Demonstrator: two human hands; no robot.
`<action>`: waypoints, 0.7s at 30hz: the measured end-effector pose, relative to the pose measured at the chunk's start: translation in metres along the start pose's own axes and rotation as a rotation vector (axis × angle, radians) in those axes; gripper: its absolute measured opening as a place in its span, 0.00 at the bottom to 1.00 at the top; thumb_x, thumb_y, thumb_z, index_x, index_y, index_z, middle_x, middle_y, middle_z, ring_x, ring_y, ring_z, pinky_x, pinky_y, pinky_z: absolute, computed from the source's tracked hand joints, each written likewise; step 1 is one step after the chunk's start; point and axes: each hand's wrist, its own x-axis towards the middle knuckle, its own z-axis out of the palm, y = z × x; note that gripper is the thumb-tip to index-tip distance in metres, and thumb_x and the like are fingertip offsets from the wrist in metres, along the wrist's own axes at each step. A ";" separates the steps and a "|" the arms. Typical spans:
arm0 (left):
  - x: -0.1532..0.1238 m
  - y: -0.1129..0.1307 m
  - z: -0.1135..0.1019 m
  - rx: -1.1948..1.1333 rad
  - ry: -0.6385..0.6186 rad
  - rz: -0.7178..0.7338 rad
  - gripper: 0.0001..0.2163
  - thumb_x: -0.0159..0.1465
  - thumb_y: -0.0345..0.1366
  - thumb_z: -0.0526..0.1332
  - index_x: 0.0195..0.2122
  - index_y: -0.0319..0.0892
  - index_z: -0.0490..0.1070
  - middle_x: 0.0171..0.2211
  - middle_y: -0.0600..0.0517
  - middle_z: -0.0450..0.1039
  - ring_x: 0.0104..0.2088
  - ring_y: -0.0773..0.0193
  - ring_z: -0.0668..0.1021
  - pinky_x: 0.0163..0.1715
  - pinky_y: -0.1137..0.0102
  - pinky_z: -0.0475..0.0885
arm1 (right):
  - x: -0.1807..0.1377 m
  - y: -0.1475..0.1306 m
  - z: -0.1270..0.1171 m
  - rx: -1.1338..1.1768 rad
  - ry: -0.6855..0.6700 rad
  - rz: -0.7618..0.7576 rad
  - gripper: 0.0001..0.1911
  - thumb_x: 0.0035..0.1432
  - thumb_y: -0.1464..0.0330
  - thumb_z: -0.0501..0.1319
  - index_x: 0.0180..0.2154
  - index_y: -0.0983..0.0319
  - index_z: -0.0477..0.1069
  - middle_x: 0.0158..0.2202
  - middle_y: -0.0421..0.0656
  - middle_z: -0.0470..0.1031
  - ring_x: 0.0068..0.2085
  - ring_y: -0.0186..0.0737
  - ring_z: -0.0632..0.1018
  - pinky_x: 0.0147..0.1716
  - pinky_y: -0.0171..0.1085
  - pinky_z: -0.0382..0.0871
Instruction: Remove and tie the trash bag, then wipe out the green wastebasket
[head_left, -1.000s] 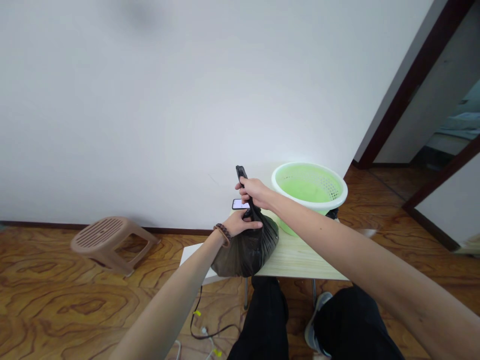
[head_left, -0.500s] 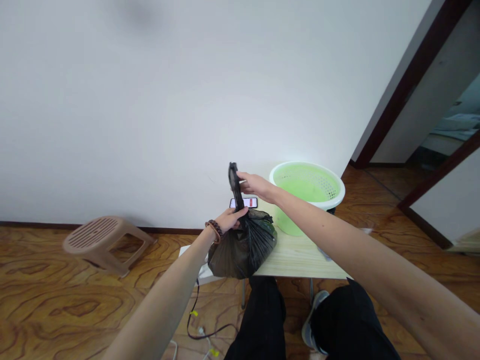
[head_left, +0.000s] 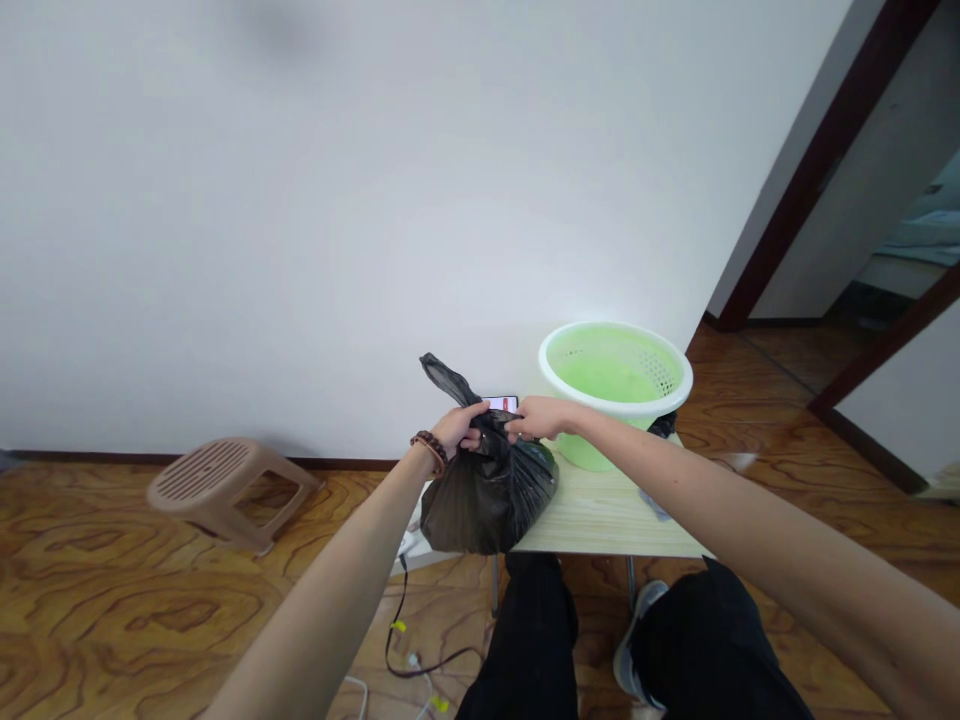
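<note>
A full black plastic bag point(head_left: 487, 505) rests on the near left part of the small light-wood table point(head_left: 600, 515). My left hand point(head_left: 457, 430) is closed around the gathered neck of the bag, and a loose end of plastic sticks up to the left above it. On the other side of the neck, my right hand point(head_left: 541, 417) pinches a strand of the same bag. Behind the bag lies a phone point(head_left: 504, 403) with its screen lit, partly covered by the hands. What is inside the bag cannot be made out.
A green basket with a white rim point(head_left: 551, 375) stands at the table's back right, with something black behind it. A brown plastic stool point(head_left: 206, 470) is on the wooden floor to the left. Cables point(head_left: 435, 668) lie below the table, and a white wall point(head_left: 360, 220) rises behind.
My right hand has moved down from the upright twisted end to the right side of the bag's neck. The loose end now leans left. My left hand still grips the neck.
</note>
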 end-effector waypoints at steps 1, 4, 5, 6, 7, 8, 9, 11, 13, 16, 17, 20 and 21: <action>-0.001 0.001 0.000 -0.016 -0.014 -0.014 0.08 0.56 0.36 0.61 0.26 0.36 0.68 0.12 0.62 0.49 0.11 0.78 0.51 0.09 0.80 0.46 | -0.002 -0.004 -0.003 0.027 0.011 -0.018 0.10 0.45 0.77 0.64 0.16 0.66 0.69 0.08 0.34 0.58 0.10 0.24 0.56 0.08 0.26 0.41; -0.001 0.004 -0.003 -0.053 -0.151 -0.077 0.11 0.60 0.41 0.56 0.31 0.37 0.69 0.12 0.59 0.52 0.12 0.73 0.59 0.13 0.76 0.59 | -0.010 -0.018 -0.012 0.055 0.068 -0.085 0.11 0.50 0.77 0.61 0.17 0.67 0.70 0.10 0.35 0.58 0.12 0.25 0.56 0.08 0.27 0.42; 0.000 0.005 -0.006 -0.055 -0.206 -0.096 0.12 0.61 0.42 0.55 0.31 0.37 0.70 0.13 0.57 0.54 0.13 0.70 0.62 0.15 0.74 0.62 | -0.013 -0.023 -0.013 0.048 0.085 -0.114 0.12 0.52 0.76 0.60 0.18 0.67 0.70 0.11 0.36 0.60 0.12 0.25 0.57 0.09 0.27 0.43; 0.002 0.006 -0.008 -0.055 -0.254 -0.109 0.13 0.61 0.43 0.54 0.32 0.37 0.70 0.14 0.55 0.58 0.15 0.69 0.65 0.18 0.72 0.64 | -0.017 -0.026 -0.013 0.041 0.100 -0.145 0.12 0.53 0.75 0.58 0.19 0.67 0.70 0.13 0.37 0.62 0.13 0.26 0.58 0.09 0.27 0.45; 0.004 0.007 -0.011 -0.052 -0.288 -0.111 0.14 0.61 0.43 0.54 0.32 0.37 0.70 0.16 0.53 0.61 0.17 0.67 0.68 0.20 0.71 0.66 | -0.021 -0.029 -0.011 0.038 0.107 -0.175 0.12 0.55 0.74 0.57 0.20 0.67 0.70 0.14 0.38 0.63 0.14 0.26 0.59 0.10 0.27 0.46; 0.006 0.008 -0.013 -0.047 -0.305 -0.099 0.14 0.61 0.43 0.54 0.31 0.36 0.70 0.18 0.51 0.65 0.19 0.66 0.69 0.21 0.70 0.67 | -0.025 -0.030 -0.008 0.035 0.106 -0.205 0.13 0.56 0.73 0.56 0.21 0.67 0.70 0.16 0.38 0.64 0.15 0.26 0.60 0.10 0.27 0.48; 0.007 0.009 -0.015 -0.038 -0.321 -0.078 0.14 0.60 0.43 0.55 0.31 0.36 0.71 0.21 0.48 0.68 0.21 0.65 0.71 0.24 0.70 0.68 | -0.029 -0.029 -0.004 0.024 0.089 -0.229 0.13 0.57 0.72 0.55 0.22 0.66 0.70 0.16 0.38 0.64 0.16 0.26 0.60 0.11 0.26 0.49; 0.008 0.012 -0.018 0.013 -0.347 -0.025 0.13 0.58 0.42 0.59 0.31 0.35 0.73 0.26 0.46 0.72 0.26 0.64 0.73 0.30 0.67 0.69 | -0.034 -0.021 0.005 -0.025 -0.010 -0.236 0.13 0.58 0.69 0.54 0.24 0.66 0.70 0.18 0.38 0.65 0.17 0.26 0.61 0.13 0.26 0.51; 0.005 0.014 -0.020 0.134 -0.336 0.018 0.11 0.54 0.39 0.64 0.32 0.35 0.74 0.28 0.45 0.74 0.30 0.63 0.74 0.35 0.67 0.69 | -0.036 -0.010 0.012 -0.103 -0.197 -0.165 0.13 0.59 0.66 0.53 0.27 0.66 0.70 0.20 0.38 0.65 0.19 0.27 0.62 0.14 0.26 0.54; 0.001 0.017 -0.019 0.354 -0.297 0.050 0.12 0.48 0.36 0.69 0.33 0.36 0.76 0.30 0.48 0.76 0.32 0.65 0.74 0.40 0.68 0.66 | -0.035 0.007 0.016 -0.195 -0.475 -0.019 0.14 0.60 0.64 0.52 0.32 0.65 0.71 0.25 0.38 0.66 0.21 0.27 0.63 0.17 0.27 0.58; 0.000 0.017 -0.020 0.425 -0.286 0.074 0.13 0.47 0.36 0.69 0.33 0.38 0.76 0.31 0.49 0.76 0.32 0.65 0.74 0.40 0.68 0.66 | -0.035 0.011 0.015 -0.203 -0.534 0.008 0.13 0.60 0.64 0.51 0.34 0.65 0.71 0.27 0.38 0.66 0.21 0.26 0.63 0.18 0.27 0.58; 0.004 0.018 -0.024 0.669 -0.246 0.199 0.14 0.46 0.39 0.69 0.33 0.41 0.76 0.30 0.52 0.76 0.32 0.64 0.74 0.39 0.67 0.66 | -0.032 0.016 0.010 -0.175 -0.575 0.035 0.13 0.61 0.66 0.50 0.39 0.65 0.70 0.31 0.40 0.68 0.22 0.26 0.63 0.18 0.28 0.57; 0.006 0.018 -0.026 0.759 -0.219 0.245 0.13 0.45 0.40 0.68 0.32 0.41 0.76 0.29 0.52 0.76 0.31 0.63 0.74 0.37 0.67 0.67 | -0.031 0.016 0.008 -0.159 -0.548 0.037 0.13 0.61 0.66 0.50 0.39 0.65 0.69 0.31 0.41 0.68 0.22 0.27 0.64 0.18 0.28 0.57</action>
